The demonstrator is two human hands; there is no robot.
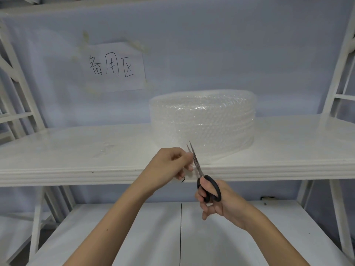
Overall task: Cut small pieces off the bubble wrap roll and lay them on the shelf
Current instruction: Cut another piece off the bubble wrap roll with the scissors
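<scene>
A wide roll of clear bubble wrap (203,121) lies flat on the white shelf (76,150), right of centre. Its loose end trails toward the front edge. My left hand (169,166) pinches that loose end (190,166) just in front of the roll. My right hand (213,198) grips black-handled scissors (208,189) below the shelf edge. The slightly parted blades point up and lie against the wrap beside my left fingers. A faint clear piece (104,149) seems to lie on the shelf at the left.
A paper sign (115,67) with handwritten characters is taped to the pale back wall. White shelf uprights (343,64) stand at both sides. A lower white shelf (134,237) with a seam down its middle lies under my arms.
</scene>
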